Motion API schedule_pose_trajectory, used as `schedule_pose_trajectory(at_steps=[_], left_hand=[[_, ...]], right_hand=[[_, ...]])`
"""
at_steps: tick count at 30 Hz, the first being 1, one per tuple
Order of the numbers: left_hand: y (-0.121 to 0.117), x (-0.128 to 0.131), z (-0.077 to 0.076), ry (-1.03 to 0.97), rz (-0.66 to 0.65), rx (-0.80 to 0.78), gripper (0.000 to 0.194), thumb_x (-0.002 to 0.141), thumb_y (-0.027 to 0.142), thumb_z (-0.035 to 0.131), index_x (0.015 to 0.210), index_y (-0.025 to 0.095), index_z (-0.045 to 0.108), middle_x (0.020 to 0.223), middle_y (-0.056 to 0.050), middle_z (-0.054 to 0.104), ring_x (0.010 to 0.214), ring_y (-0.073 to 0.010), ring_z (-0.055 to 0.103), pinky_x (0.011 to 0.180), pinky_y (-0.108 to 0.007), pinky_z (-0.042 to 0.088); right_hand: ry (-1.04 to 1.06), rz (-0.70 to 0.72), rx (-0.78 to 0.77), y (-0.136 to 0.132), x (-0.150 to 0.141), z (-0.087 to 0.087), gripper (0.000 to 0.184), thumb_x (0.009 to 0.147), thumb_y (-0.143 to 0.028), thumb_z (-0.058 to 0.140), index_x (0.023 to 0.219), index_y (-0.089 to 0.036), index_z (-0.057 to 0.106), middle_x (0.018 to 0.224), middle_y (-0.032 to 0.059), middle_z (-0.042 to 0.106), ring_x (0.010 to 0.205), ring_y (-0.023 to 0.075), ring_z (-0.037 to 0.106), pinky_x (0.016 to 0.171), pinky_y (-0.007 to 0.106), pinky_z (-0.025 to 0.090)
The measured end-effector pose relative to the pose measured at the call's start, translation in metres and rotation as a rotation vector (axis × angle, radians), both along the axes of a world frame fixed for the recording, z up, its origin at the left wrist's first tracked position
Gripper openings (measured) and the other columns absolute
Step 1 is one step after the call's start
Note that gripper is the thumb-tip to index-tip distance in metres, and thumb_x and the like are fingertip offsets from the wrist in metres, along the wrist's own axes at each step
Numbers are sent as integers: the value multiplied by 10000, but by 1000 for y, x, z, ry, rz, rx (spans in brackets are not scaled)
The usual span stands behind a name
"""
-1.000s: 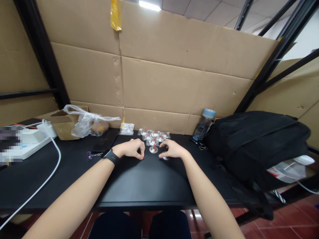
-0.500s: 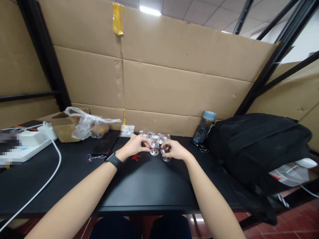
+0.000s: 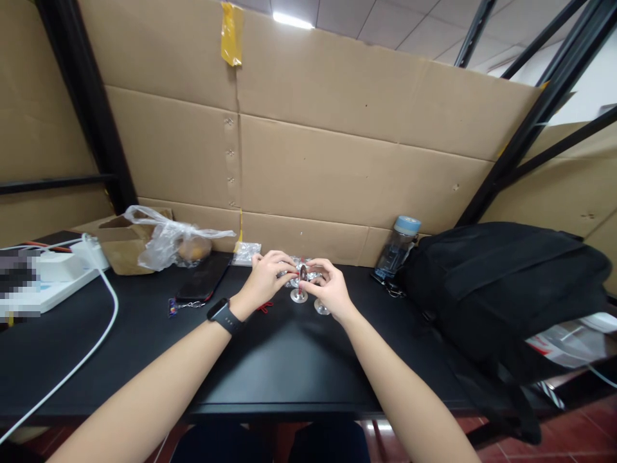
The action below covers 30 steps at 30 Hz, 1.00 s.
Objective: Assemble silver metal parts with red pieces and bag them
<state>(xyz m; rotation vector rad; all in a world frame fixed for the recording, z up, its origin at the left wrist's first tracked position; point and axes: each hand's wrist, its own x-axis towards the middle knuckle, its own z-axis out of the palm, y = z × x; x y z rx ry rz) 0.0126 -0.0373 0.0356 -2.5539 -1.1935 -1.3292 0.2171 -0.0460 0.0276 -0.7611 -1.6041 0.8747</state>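
Note:
My right hand [image 3: 328, 286] pinches a shiny round metal disc [image 3: 303, 272] between thumb and fingers, turned on edge. My left hand [image 3: 267, 278] is closed close beside it, its fingertips at a bit of red cord. Just beneath the fingers, a silvery flat-rimmed disc [image 3: 299, 296] lies on the black table, below the red cord. Another clear or silvery round piece [image 3: 321, 307] rests under my right hand. More red cord [image 3: 265, 307] lies by my left wrist. Behind the hands, shiny packets with red bits are partly hidden.
The black table [image 3: 289, 373] holds a small clear packet [image 3: 247, 253], a dark phone [image 3: 202, 280] and a keychain [image 3: 186, 306]. At left are a plastic bag [image 3: 166, 241] and power strip [image 3: 62, 283]; at right, a water bottle [image 3: 398, 247] and black backpack [image 3: 501, 283]. Cardboard [image 3: 313, 161] walls the back.
My right hand has moved left and lifted the metal disc onto its edge above the lying one. My left hand has shifted slightly right, so both hands are now almost together.

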Motion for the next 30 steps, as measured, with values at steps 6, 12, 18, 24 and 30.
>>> schedule_pose_trajectory(at_steps=[6,12,18,24,30], left_hand=[[-5,3,0,100,28,73,160,961,312,622,939,304,781,1210,-43,682,1207,-271,500,982,-470,287],[-6,4,-3,115,57,121,139,931,313,659,885,319,790,1242,-48,629,1219,-287,458,984,-479,293],[-8,6,-2,161,97,160,137,930,300,656,898,313,788,1259,-65,611,1235,-306,435,973,-505,298],[-12,7,1,180,115,177,152,912,226,652,869,288,783,1241,-76,615,1231,-317,438,961,-518,305],[-12,7,0,177,96,214,152,920,232,650,855,280,778,1222,-72,623,1221,-310,441,941,-503,309]], right_hand=[[-19,14,9,-1,-2,0,471,633,-363,888,1028,-229,669,1116,73,664,1069,246,657,785,315,580],[-9,9,16,2,-4,-4,424,636,-375,891,977,-219,693,1082,67,681,1000,231,670,790,322,578],[30,14,-27,0,-5,-3,462,618,-385,902,983,-209,679,1029,73,692,1032,248,669,754,318,590],[37,37,-36,-1,-5,-1,441,601,-379,914,937,-203,688,1035,73,697,1030,248,672,785,332,599],[45,56,-73,-1,-4,-3,398,611,-365,912,903,-193,703,1057,76,715,1041,249,683,837,345,595]])
